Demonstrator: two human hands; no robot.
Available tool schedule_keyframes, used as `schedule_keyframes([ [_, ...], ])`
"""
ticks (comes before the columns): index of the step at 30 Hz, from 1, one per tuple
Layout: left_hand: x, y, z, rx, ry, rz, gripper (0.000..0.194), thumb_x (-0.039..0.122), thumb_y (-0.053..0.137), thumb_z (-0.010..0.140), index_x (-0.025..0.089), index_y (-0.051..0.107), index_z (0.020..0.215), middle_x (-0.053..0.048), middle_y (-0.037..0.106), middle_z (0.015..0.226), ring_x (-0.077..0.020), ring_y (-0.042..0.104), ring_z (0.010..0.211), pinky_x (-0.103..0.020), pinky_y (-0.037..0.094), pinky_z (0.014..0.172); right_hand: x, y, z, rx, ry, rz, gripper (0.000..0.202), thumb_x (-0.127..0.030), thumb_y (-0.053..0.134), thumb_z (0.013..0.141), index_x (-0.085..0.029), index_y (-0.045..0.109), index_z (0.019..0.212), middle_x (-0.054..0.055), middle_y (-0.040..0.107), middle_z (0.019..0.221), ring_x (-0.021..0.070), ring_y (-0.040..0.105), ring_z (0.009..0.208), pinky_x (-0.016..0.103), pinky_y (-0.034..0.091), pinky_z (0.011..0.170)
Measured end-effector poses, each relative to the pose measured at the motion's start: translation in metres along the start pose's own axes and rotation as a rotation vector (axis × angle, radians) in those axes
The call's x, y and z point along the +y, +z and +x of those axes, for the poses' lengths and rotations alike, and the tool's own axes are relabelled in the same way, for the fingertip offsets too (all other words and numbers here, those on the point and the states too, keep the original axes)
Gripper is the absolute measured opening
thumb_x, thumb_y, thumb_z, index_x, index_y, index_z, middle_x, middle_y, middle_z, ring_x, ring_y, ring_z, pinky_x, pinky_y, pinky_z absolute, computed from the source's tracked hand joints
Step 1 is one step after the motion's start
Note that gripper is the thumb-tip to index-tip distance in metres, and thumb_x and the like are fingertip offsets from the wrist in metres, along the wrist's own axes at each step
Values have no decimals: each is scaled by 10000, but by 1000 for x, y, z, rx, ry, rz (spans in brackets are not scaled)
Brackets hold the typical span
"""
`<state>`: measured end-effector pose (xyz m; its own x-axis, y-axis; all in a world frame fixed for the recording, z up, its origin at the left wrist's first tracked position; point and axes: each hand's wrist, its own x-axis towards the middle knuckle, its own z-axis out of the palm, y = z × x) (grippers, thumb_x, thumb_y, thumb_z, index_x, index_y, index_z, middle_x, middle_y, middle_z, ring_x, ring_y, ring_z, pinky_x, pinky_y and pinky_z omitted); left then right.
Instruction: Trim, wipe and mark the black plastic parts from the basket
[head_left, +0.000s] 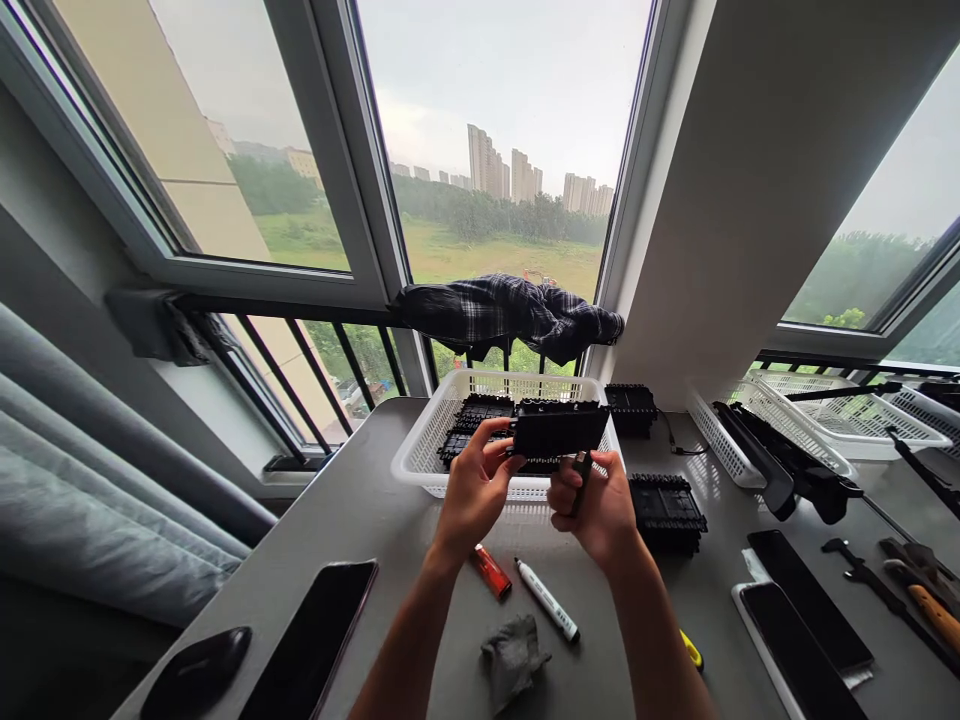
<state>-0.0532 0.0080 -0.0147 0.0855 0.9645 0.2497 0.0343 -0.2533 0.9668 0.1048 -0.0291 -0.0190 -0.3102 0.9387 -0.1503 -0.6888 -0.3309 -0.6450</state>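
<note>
My left hand (474, 490) pinches the left end of a flat black plastic panel (559, 432) with toothed edges, holding it up above the white basket (420, 478). Closed round a dark lighter (583, 480) with a metal top, my right hand (606, 512) is just under the panel's lower right edge. No flame shows. Similar black toothed panels (480, 412) lie inside the basket, partly hidden by my left hand and the raised panel. Below my hands, a red lighter (491, 573), a white marker (547, 600) and a crumpled grey cloth (514, 660) rest on the table.
Black panels are stacked right of the basket (666, 512) and behind (630, 408). Phones (810, 600) and a wrench (862, 575) lie at right. A black mouse (196, 670) and another phone (315, 640) are at left. A plaid umbrella (510, 315) hangs on the window railing.
</note>
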Motion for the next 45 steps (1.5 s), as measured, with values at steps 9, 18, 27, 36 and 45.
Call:
schedule_keyframes([
  [9, 2, -2, 0, 3, -27, -85, 460, 260, 744, 674, 206, 556, 1091, -54, 717, 904, -244, 706, 889, -356, 529, 834, -5, -4, -1, 52, -13, 28, 314, -478, 473, 671, -222, 319, 572, -52, 243, 557, 104, 218, 505, 215, 129, 433],
  [18, 1, -1, -1, 5, -4, -60, 390, 258, 719, 711, 210, 585, 1074, -58, 723, 912, -242, 706, 902, -359, 529, 853, -6, -8, -1, 39, -26, 58, 279, -438, 504, 678, -216, 347, 613, -54, 252, 583, 102, 248, 519, 205, 155, 433],
  [27, 2, -3, 0, 0, -71, -112, 508, 282, 781, 638, 197, 577, 1095, -43, 717, 863, -223, 711, 805, -346, 565, 768, -15, -14, -7, 412, -624, -350, 392, -376, 754, 640, -226, 402, 723, -86, 336, 627, 72, 265, 520, 203, 215, 468],
  [36, 16, -2, -6, -158, -161, -222, 479, 349, 793, 649, 191, 550, 1031, 14, 688, 731, -181, 696, 679, -327, 586, 696, -8, -20, 0, 675, -806, -781, 409, -498, 748, 696, -190, 479, 690, -76, 359, 625, 86, 331, 581, 236, 321, 560],
  [45, 25, -10, -14, -68, -62, -139, 405, 328, 790, 628, 185, 567, 933, 5, 685, 748, -181, 694, 684, -326, 583, 691, 6, -44, -26, 661, -812, -1057, 641, -683, 358, 891, -153, 598, 1160, 63, 604, 869, 207, 570, 812, 330, 481, 731],
])
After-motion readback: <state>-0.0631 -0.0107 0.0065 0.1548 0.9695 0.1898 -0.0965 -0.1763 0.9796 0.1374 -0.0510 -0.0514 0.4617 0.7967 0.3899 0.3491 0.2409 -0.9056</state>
